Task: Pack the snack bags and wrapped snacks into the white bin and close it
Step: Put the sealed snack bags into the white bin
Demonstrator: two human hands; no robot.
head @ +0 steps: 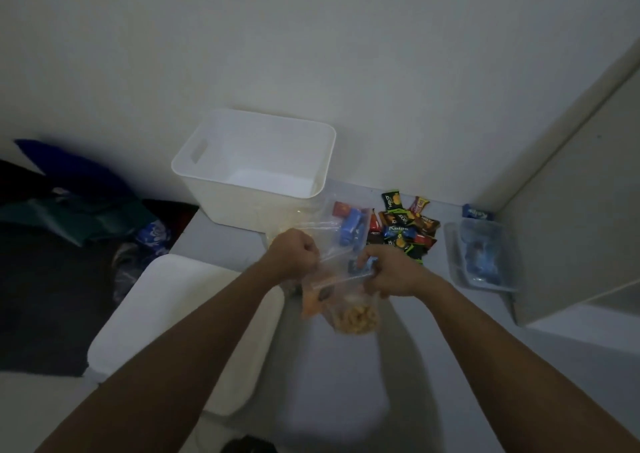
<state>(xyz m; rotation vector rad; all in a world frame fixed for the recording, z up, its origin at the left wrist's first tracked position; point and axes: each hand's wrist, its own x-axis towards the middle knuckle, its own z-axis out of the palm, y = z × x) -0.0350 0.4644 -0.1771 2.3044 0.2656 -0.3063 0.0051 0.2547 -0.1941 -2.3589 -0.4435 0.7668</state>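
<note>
Both hands hold a clear snack bag [349, 310] by its top edge: left grip [294, 253] pinches one corner, right grip [389, 272] the other, near the open white bin [254, 161].

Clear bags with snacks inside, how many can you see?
3. One clear bag is gripped at its top by both hands, left and right. Another lies beside the white bin. A third lies far right. More may be hidden.
</note>
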